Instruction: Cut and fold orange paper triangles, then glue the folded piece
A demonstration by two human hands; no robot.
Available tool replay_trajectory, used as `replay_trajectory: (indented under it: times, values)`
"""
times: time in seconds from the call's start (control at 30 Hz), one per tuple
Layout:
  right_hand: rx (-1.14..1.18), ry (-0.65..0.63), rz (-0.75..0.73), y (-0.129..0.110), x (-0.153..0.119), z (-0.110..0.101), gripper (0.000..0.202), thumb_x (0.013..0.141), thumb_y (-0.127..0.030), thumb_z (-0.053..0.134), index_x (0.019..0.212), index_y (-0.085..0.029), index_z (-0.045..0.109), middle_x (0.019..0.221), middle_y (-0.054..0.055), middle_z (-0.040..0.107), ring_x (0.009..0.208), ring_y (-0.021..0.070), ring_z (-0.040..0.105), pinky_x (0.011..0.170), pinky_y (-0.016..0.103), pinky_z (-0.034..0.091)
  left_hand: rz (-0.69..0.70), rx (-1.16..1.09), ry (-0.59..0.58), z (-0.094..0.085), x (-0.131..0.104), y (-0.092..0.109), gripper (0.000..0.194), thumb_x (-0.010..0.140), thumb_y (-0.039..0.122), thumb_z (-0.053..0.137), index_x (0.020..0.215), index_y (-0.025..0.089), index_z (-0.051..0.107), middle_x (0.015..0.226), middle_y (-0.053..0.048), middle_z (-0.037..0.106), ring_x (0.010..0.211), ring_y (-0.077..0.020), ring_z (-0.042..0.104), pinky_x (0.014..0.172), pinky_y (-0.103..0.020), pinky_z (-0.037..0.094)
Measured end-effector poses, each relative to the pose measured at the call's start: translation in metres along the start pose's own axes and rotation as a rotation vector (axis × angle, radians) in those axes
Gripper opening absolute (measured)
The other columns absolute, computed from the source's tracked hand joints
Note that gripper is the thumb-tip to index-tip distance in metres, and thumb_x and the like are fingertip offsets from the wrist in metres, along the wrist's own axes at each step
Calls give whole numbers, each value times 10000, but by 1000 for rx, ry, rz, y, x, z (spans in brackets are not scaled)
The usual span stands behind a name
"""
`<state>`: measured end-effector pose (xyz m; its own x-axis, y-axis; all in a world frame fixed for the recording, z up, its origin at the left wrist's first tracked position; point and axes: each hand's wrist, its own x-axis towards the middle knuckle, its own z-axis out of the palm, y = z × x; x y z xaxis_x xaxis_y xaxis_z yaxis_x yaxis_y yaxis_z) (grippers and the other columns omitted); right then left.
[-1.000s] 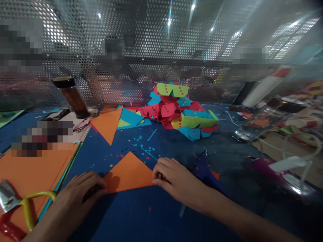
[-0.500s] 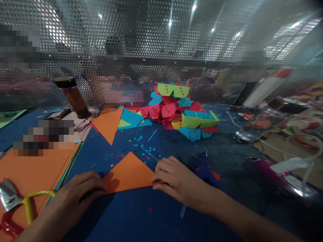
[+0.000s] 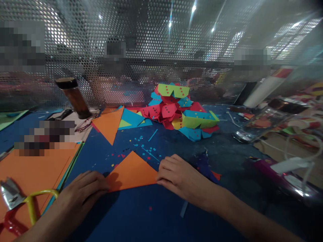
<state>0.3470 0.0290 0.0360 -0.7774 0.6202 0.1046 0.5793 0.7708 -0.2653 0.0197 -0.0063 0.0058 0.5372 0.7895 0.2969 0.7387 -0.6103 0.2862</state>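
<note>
A folded orange paper triangle [image 3: 133, 173] lies on the blue tabletop, its point facing away from me. My left hand [image 3: 87, 195] is closed on its left corner, with the thumb tucked low and the fingertips on the paper. At the opposite corner, my right hand [image 3: 178, 174] pinches the paper with curled fingers; that corner is hidden under them. Scissors [image 3: 30, 205] with red and yellow handles rest on orange sheets [image 3: 42, 178], partly behind my left forearm. Another orange triangle [image 3: 109, 124] lies beyond my left hand.
Folded pieces in red, green and blue [image 3: 174, 107] are heaped at the back. A brown jar [image 3: 75, 99] stands back left, a clear bottle [image 3: 262, 121] at right. Paper bits [image 3: 145, 148] lie scattered. A purple, shiny object [image 3: 282, 178] sits far right.
My right hand has slid slightly right and tightened at the right corner, covering the paper edge that showed there. The triangle has shifted a little to the right with both hands.
</note>
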Motion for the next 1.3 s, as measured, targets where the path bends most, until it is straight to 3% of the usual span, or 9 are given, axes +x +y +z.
replay_trajectory:
  times: [0.2, 0.33, 0.4, 0.47, 0.6, 0.73, 0.93, 1.17, 1.3]
  values:
    - [14, 5, 4, 0, 0, -2, 103, 961, -224, 549, 896, -195, 623, 904, 19, 601, 866, 168, 517, 781, 321, 325, 170, 177, -47, 3, -21, -1, 344, 926, 166, 417, 1167, 298, 624, 1069, -20, 706, 904, -190, 666, 779, -285, 545]
    - [1, 12, -8, -1, 0, -1, 121, 970, -236, 530, 900, -196, 619, 904, 23, 601, 867, 172, 513, 782, 325, 326, 156, 322, -94, 16, -42, 2, 470, 871, 130, 421, 1300, 279, 545, 1158, -46, 697, 1002, -241, 651, 866, -345, 521]
    - [-15, 17, -10, -2, 0, 0, 141, 977, -250, 514, 892, -194, 611, 896, 30, 600, 861, 177, 508, 779, 330, 327, 175, 393, -56, 21, -44, 7, 474, 875, 115, 399, 1296, 268, 555, 1176, -61, 697, 1002, -259, 656, 854, -367, 523]
    - [-36, 25, -12, -4, 0, 1, 160, 984, -260, 498, 883, -188, 599, 889, 37, 597, 852, 180, 502, 772, 334, 326, 212, 429, -27, 22, -40, 15, 424, 931, 162, 370, 1295, 261, 564, 1172, -69, 703, 974, -261, 672, 802, -364, 539]
    - [-70, 34, -16, -7, 0, 2, 163, 985, -256, 491, 874, -182, 585, 883, 37, 593, 833, 176, 493, 751, 333, 321, 188, 455, -22, 18, -21, 31, 414, 1007, 431, 344, 1207, 226, 643, 967, -60, 754, 793, -223, 707, 653, -307, 559]
    - [-96, 37, -13, -9, 0, 3, 167, 982, -256, 489, 868, -180, 584, 876, 39, 587, 822, 178, 492, 741, 335, 318, 173, 430, 32, 19, -17, 38, 486, 971, 547, 381, 1171, 211, 670, 1035, -73, 753, 854, -230, 713, 706, -310, 564]
    - [-99, 26, -25, -14, 0, 8, 156, 981, -257, 490, 1036, -177, 613, 964, 67, 597, 862, 196, 515, 759, 343, 362, 109, 368, -42, 23, -20, 39, 540, 898, 632, 466, 1236, 249, 640, 1060, -81, 736, 866, -251, 698, 717, -335, 559]
    - [-63, -25, -41, -23, 1, 8, 209, 990, -267, 468, 1116, -176, 608, 1018, 70, 603, 919, 213, 518, 783, 356, 417, 192, 404, 48, 23, -11, 44, 600, 876, 655, 484, 1210, 180, 633, 1038, -100, 742, 852, -251, 697, 698, -325, 547]
    - [-75, -45, -72, -28, 2, 8, 318, 988, -332, 484, 1267, -189, 539, 1058, 66, 609, 951, 223, 515, 813, 369, 421, 217, 429, 32, 21, -6, 49, 578, 891, 657, 449, 1135, 185, 676, 996, -81, 754, 812, -234, 697, 674, -317, 543]
